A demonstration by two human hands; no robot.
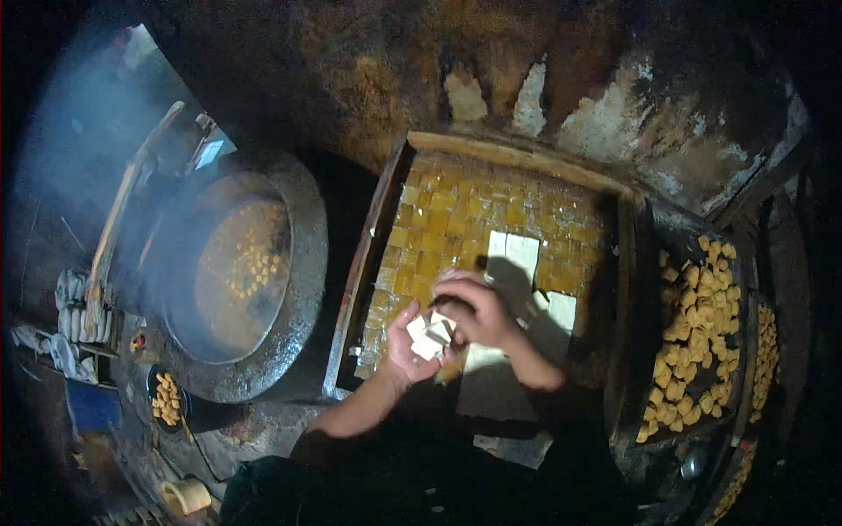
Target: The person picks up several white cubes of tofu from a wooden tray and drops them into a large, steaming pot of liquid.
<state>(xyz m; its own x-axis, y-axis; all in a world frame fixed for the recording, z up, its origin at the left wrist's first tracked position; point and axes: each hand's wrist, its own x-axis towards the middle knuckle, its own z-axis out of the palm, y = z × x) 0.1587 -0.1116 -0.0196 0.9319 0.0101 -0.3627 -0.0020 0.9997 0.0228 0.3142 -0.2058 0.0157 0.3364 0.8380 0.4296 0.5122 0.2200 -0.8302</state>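
Cut white tofu pieces (pixel 427 337) rest in my cupped left hand (pixel 409 352), above the woven tray. My right hand (pixel 485 314) is just to the right of them, its fingers curled in over the top of the pieces. What its fingertips hold, if anything, is hidden. Beyond and to the right of my hands, flat white tofu slabs (pixel 522 254) lie on the woven bamboo mat (pixel 430 219). Another slab (pixel 560 310) sits closer to the right side, and my arms and their shadow cover part of the slabs nearer me.
At the left, a large steaming pan (pixel 303 254) holds brown liquid with floating golden pieces. A wooden frame (pixel 517 154) borders the mat. Golden fried cubes (pixel 688 337) fill a tray at the right. A bowl of them (pixel 167 399) and a yellow container (pixel 185 497) are lower left.
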